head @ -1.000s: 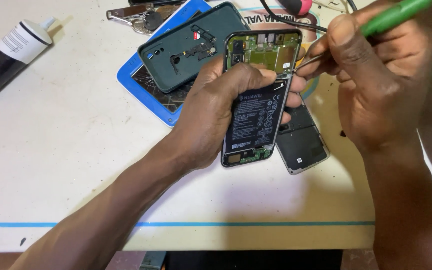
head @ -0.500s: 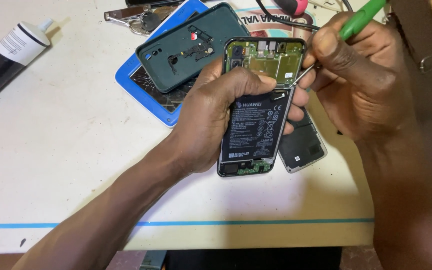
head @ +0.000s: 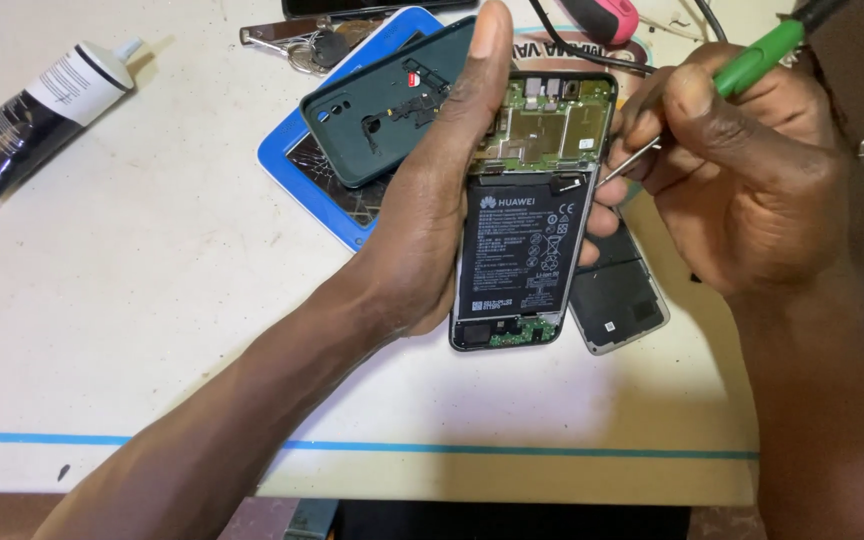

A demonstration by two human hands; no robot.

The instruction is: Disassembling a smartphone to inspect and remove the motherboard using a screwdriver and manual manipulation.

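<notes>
Over the white table (head: 132, 300), your left hand (head: 432, 230) grips the opened phone (head: 532, 210) from its side, battery and circuit board exposed, while your right hand (head: 742, 170) pinches a green-handled screwdriver (head: 752, 65), tip at the phone's right edge.

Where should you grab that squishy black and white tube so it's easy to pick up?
Grip the glue tube around its fat middle, coming from above with fingers across its long sides. It lies flat and slanted on the white table, nothing touching it. The flattened dark end and thin nozzle probably give less to hold.
</notes>
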